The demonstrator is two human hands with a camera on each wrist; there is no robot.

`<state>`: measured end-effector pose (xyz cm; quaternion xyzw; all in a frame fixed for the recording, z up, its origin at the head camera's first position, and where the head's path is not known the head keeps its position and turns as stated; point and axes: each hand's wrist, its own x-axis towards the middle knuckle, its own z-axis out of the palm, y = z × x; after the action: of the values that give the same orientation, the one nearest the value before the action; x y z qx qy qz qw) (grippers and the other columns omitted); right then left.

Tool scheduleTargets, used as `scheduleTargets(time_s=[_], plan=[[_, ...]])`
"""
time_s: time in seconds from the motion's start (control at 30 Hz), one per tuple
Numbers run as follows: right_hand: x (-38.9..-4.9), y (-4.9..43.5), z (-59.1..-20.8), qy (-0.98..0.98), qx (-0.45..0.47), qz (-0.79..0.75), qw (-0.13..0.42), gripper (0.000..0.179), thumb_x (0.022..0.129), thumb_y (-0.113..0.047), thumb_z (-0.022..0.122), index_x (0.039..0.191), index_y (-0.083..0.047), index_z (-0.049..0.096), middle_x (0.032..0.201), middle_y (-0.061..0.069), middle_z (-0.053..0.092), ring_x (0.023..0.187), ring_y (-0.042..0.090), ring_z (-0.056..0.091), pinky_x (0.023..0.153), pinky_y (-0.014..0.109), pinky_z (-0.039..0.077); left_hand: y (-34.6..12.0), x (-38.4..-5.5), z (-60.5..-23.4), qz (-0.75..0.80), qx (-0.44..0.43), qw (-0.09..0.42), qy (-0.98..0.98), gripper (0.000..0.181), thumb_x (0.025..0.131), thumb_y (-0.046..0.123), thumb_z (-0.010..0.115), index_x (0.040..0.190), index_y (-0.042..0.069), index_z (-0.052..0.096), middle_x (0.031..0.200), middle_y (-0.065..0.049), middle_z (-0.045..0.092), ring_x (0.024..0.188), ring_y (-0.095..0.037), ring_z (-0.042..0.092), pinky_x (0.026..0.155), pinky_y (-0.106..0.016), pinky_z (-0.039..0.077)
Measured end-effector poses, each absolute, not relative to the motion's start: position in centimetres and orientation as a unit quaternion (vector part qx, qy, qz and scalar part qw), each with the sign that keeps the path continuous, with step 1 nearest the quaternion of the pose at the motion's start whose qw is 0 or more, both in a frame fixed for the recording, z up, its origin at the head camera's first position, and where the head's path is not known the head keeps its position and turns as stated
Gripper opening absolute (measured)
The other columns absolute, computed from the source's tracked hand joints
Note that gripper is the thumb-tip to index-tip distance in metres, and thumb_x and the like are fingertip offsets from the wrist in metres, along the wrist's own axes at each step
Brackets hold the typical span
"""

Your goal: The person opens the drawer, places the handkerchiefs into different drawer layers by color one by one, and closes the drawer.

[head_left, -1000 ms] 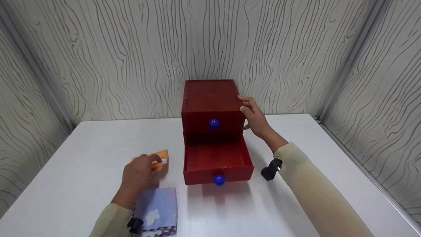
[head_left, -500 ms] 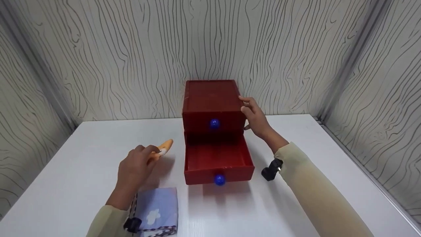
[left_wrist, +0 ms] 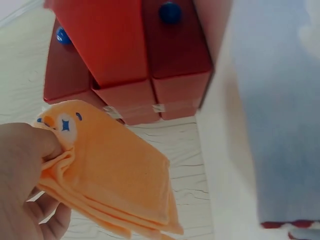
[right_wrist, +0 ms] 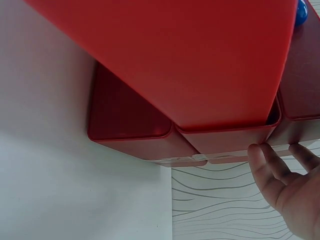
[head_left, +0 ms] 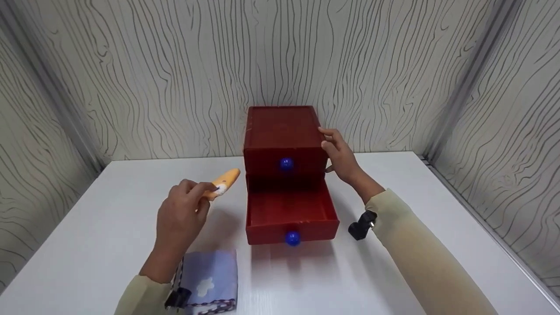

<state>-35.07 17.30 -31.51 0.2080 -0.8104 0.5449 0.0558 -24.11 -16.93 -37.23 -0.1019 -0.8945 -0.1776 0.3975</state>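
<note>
2 hands (head_left: 180, 215), 1 pinched cloth (left_wrist: 120, 165), 3 drawers (head_left: 269, 236)

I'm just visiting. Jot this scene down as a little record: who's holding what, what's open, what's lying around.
Left hand: pinches a folded orange fabric cloth above the white table
Right hand: touches the side of a red plastic drawer cabinet
Open: middle red drawer
Closed: top red drawer, bottom red drawer
Knobs: round, blue
Lying on the table: folded light-blue fabric cloth with a white flower
</note>
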Motion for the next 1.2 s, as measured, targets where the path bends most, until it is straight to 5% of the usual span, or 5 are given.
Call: scheduleTargets(time_s=[0.43,0.83,1.2], plan=[[-36.8,18.0,-32.6,-0.802,0.211,0.555,0.063,0.042,0.095,-0.03,0.035,0.137,-0.024,0.031,0.139,0.011,0.038,0.101,0.032,0.058,0.048,0.036,0.05,-15.4,-22.5,-35.0,-0.207,-0.137,0.449,-0.858,0.025,0.075,0.007,0.06,0.093,0.023,0.065,0.085,-0.002,0.057,0.067,-0.015,0.048,0.055,-0.028,0.039],[-37.5,18.0,-33.5,-0.798,0.212,0.56,0.065,0.043,0.094,-0.036,0.035,0.136,-0.029,0.03,0.136,0.01,0.038,0.103,0.034,0.057,0.051,0.041,0.052,-13.2,-21.0,-32.9,-0.197,-0.222,0.551,-0.78,0.025,0.071,0.004,0.063,0.088,0.022,0.067,0.083,-0.003,0.056,0.072,-0.018,0.05,0.06,-0.031,0.039],[-35.4,17.2,-31.8,-0.805,0.205,0.554,0.058,0.045,0.095,-0.027,0.034,0.139,-0.019,0.027,0.139,0.015,0.037,0.107,0.038,0.055,0.055,0.045,0.052,-9.5,-20.6,-33.4,-0.199,-0.262,0.5,-0.801,0.022,0.075,0.017,0.07,0.094,0.028,0.065,0.088,0.001,0.058,0.076,-0.014,0.05,0.064,-0.028,0.042]])
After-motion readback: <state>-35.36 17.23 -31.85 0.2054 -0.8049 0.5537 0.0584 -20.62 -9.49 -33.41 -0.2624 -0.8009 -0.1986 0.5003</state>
